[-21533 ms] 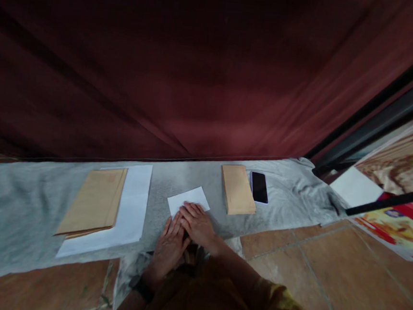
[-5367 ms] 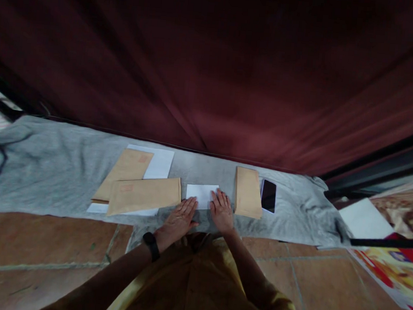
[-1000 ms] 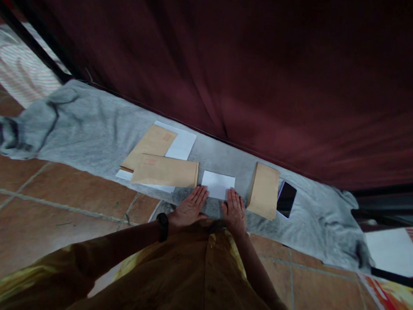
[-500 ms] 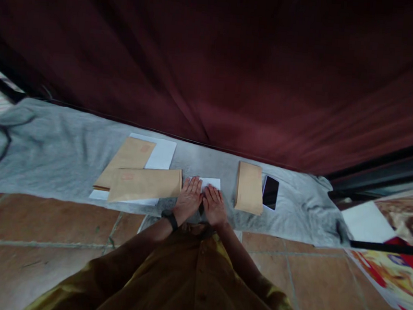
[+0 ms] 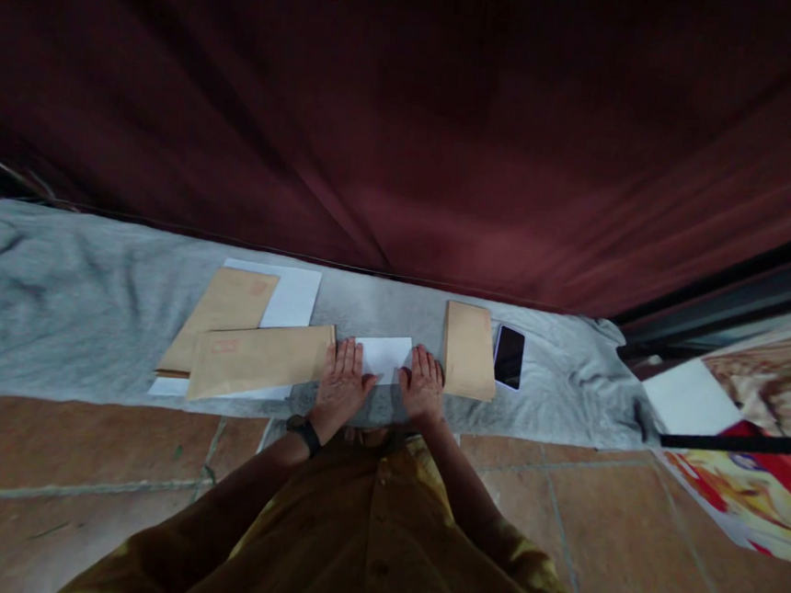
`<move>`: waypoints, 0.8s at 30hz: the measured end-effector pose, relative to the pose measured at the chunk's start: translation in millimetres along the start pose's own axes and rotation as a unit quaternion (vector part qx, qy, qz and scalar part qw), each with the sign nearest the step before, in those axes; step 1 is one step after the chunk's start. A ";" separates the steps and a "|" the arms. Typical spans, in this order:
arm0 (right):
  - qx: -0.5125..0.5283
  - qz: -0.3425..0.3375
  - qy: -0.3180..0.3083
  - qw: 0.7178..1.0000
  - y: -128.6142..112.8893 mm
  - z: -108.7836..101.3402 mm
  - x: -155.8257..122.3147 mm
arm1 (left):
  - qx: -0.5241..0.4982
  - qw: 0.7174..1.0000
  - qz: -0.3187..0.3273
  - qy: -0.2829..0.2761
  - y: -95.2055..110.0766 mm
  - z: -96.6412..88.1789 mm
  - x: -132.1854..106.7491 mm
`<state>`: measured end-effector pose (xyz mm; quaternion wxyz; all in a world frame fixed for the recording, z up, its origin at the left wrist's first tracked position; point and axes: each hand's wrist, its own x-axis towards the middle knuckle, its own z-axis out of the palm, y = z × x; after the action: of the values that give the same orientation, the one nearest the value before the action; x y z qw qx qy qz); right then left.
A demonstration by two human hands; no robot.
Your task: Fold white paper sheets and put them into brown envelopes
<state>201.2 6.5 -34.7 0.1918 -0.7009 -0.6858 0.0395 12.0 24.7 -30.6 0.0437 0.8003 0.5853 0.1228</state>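
Note:
A folded white sheet (image 5: 383, 354) lies on the grey cloth (image 5: 76, 305) in front of me. My left hand (image 5: 341, 382) rests flat on its left end, fingers stretched out, with a dark band on the wrist. On the sheet's right end my right hand (image 5: 422, 384) lies flat too, fingers together and extended. Neither hand grips anything. A brown envelope (image 5: 260, 360) lies crosswise just left of my left hand. Just right of my right hand sits a stack of brown envelopes (image 5: 469, 349).
Further left, a brown envelope pile (image 5: 225, 305) lies on white paper (image 5: 295, 295). A black phone (image 5: 508, 355) sits beside the right stack. A dark red curtain (image 5: 411, 122) hangs behind the cloth. Tiled floor (image 5: 77, 453) lies near me; printed sheets (image 5: 754, 475) lie at right.
My hands have slid apart from the middle of the white sheet to its two ends, pressing along it. The view has shifted slightly.

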 end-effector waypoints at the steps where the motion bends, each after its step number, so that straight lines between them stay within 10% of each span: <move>1: 0.001 0.016 -0.005 1.000 -1.7 -2.8 1.4 | -0.003 1.000 -0.004 0.007 -0.3 1.2 -1.3; 13: 0.220 0.237 -0.099 0.941 -6.1 -18.1 36.2 | 0.006 1.000 -0.006 0.028 -0.1 3.9 -2.6; 24: 0.450 0.250 -0.089 0.853 3.8 -21.0 26.1 | -0.078 0.994 0.043 0.058 -12.4 -25.7 -12.7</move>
<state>212.9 27.5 -11.1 0.4080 -0.6795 -0.4092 0.4520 -9.4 14.6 -10.3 0.0668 0.8105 0.5401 0.2165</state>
